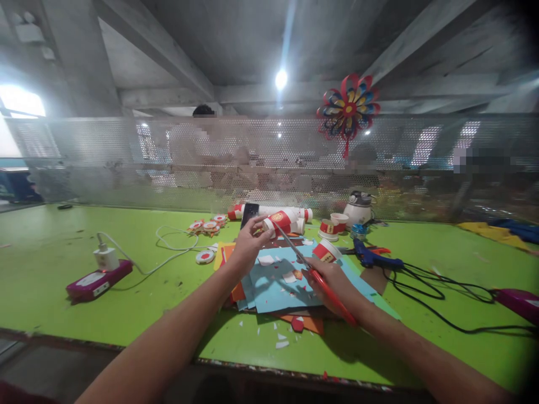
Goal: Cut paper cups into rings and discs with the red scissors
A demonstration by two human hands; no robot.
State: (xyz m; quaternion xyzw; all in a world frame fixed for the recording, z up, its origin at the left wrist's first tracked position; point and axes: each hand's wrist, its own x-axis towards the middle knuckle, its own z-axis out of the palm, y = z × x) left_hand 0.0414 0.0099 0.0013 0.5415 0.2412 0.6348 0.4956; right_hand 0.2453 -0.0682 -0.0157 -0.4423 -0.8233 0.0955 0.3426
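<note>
My left hand [251,238] is closed around a red and white paper cup [285,221], which is tilted on its side above the blue paper sheets [269,292]. In my right hand [332,280] is a pair of scissors [326,289] with red handles. The blades point up and left and touch the cup's side; whether they are cutting into it I cannot tell. White and red paper scraps are scattered over the sheets beneath. Another cut cup [327,251] lies tipped just beyond my right hand.
A blue glue gun [374,257] with black cords lies at the right. Farther back are a phone [250,213], stacked cups [332,227] and a white bottle [357,210]. At the left sits a purple power strip [99,280] with a charger. A perforated screen [105,163] spans the back.
</note>
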